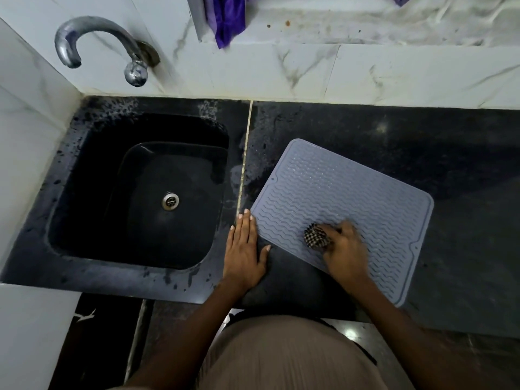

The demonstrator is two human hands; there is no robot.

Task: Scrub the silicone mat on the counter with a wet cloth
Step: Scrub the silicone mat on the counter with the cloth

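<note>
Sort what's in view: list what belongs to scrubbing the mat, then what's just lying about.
In use: silicone mat, checked cloth, right hand gripping it, left hand flat at the mat's edge.

Idle: sink, tap, purple cloth on the ledge.

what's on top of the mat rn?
On the grey mat: the right hand gripping a balled checkered cloth. Left hand's fingertips press its left edge. Surface under them is hidden.
</note>
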